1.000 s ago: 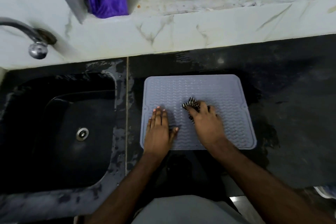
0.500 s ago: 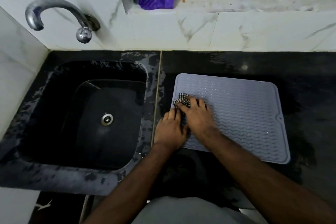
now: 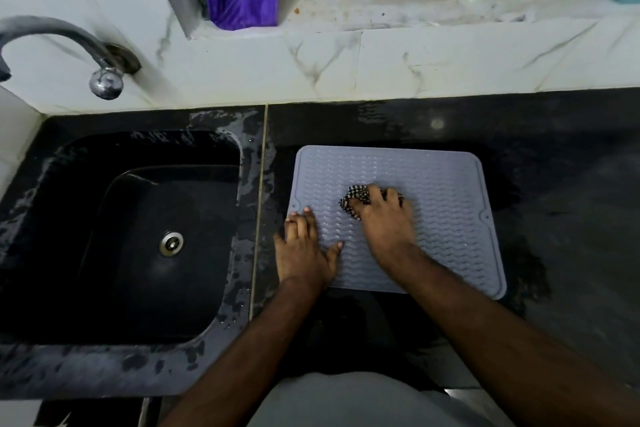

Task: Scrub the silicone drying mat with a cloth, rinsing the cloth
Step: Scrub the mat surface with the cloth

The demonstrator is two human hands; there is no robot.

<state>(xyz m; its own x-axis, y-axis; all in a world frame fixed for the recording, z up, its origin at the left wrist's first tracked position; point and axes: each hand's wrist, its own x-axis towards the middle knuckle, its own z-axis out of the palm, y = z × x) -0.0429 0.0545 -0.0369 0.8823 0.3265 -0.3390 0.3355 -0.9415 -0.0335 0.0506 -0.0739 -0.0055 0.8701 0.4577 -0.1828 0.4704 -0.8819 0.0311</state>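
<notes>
On the counter (image 3: 571,184), mat (image 3: 446,191) lying flat, long axis left-right

My one camera rides on my head, looking steeply down and forward over the dark table (image 3: 571,218) from close above. The sink (image 3: 52,253) fills the left, the drying mat (image 3: 450,184) sits centre-right, the tiled wall (image 3: 381,73) runs along the far edge, and my forearms enter from the near side.

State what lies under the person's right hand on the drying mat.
A checkered cloth sits bunched under the right hand, showing past the fingers. Beneath it is the grey ribbed mat. The hand covers most of the cloth and the mat below.
</notes>
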